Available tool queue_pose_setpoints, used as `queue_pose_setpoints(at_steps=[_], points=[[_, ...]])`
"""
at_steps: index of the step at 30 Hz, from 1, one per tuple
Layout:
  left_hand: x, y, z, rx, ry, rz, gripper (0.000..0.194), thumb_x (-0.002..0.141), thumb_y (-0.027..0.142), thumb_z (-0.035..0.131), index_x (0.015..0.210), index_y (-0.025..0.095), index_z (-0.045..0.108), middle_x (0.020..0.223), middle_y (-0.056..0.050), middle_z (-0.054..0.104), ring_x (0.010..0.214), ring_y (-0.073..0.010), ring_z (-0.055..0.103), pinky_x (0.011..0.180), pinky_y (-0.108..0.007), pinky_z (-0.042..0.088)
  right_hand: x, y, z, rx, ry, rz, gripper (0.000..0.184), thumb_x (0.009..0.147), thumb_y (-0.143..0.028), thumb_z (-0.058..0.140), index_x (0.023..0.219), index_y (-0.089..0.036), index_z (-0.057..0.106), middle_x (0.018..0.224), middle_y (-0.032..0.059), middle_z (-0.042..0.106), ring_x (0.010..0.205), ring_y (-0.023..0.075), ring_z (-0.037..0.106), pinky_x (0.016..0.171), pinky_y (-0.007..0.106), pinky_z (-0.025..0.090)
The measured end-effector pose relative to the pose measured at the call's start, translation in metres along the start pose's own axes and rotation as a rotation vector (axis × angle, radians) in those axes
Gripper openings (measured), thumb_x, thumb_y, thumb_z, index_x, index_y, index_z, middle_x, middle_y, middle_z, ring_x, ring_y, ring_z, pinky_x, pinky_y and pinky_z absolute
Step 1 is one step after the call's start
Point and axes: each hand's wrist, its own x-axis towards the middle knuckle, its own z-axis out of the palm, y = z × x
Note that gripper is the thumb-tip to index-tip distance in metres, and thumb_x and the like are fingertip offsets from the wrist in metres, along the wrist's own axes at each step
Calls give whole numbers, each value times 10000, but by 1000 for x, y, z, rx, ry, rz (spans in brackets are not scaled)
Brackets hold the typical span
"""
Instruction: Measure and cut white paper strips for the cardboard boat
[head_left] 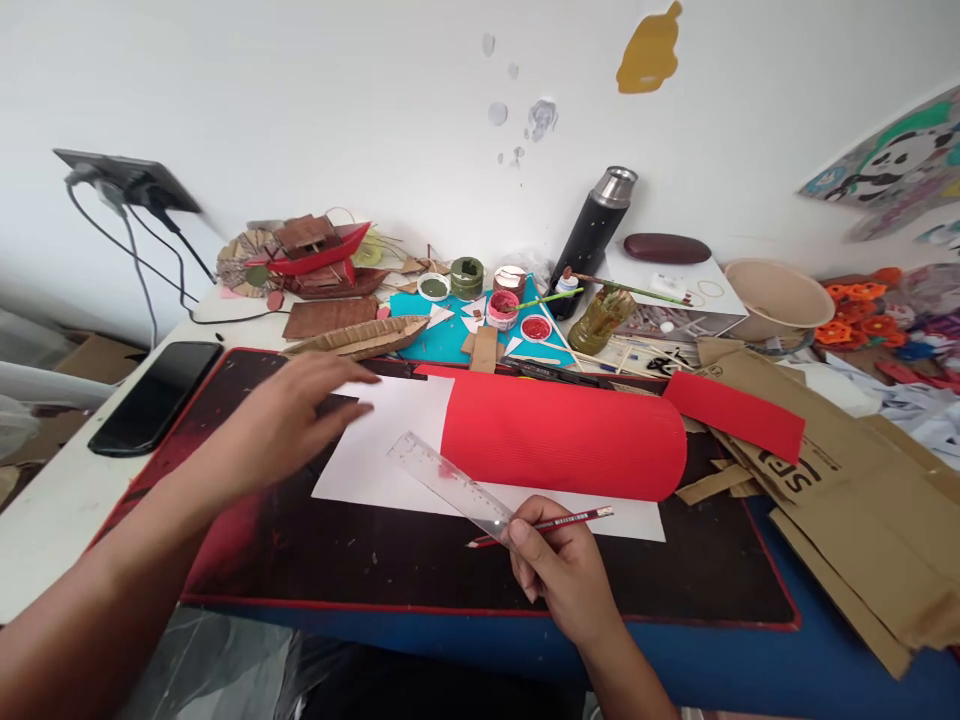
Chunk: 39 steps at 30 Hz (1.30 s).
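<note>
My right hand (559, 570) pinches the end of a clear plastic ruler (450, 484) between thumb and fingers. A red pencil with an eraser end (577, 519) is also in that hand, its sharpened tip pointing left. Above the left part of a white paper sheet (375, 440), my left hand (300, 410) hovers with thumb and fingers apart, holding nothing. A curled sheet of red corrugated card (562, 430) lies over the white paper. Both sheets rest on a dark desk mat (300, 560) with a red edge.
A cardboard boat hull (360, 338) and a red model boat (319, 255) stand at the back left. Open paint jars (467, 278), a brush jar (602, 318) and a black flask (592, 225) line the back. Flattened cardboard (862, 500) covers the right; a phone (156, 398) lies left.
</note>
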Motion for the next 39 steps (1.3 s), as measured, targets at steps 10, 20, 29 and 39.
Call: queue_pose_setpoints(at_steps=[10, 20, 29, 39], points=[[-60, 55, 12, -698, -201, -227, 448, 949, 604, 730, 1309, 336, 735, 1140, -55, 830, 1008, -254, 801, 839, -304, 652, -3, -15, 11, -147, -40, 44, 544, 899, -712, 805, 812, -204, 633, 528, -72, 515, 460, 89, 450, 469, 215, 341], [-58, 43, 3, -700, -177, -218, 276, 934, 562, 744, 980, 291, 755, 827, 5, 757, 724, -178, 716, 631, -218, 593, -6, -27, 1, -106, -73, -43, 489, 937, -664, 798, 903, -179, 744, 599, -22, 628, 463, 102, 551, 470, 220, 423], [-55, 32, 34, -448, -299, -93, 379, 995, 652, 604, 1044, 313, 769, 1039, -22, 819, 874, -231, 764, 730, -288, 625, -10, -61, -25, -158, 168, -238, 421, 1000, -608, 757, 958, -194, 826, 611, 35, 727, 387, 141, 594, 361, 235, 365], [-39, 29, 59, -221, -147, 124, 352, 1075, 550, 539, 1173, 286, 750, 1242, -66, 754, 1200, -280, 678, 1075, -420, 551, -14, -71, -30, -279, 313, -411, 300, 1048, -501, 740, 984, -227, 847, 669, 29, 748, 452, 145, 633, 418, 258, 437]])
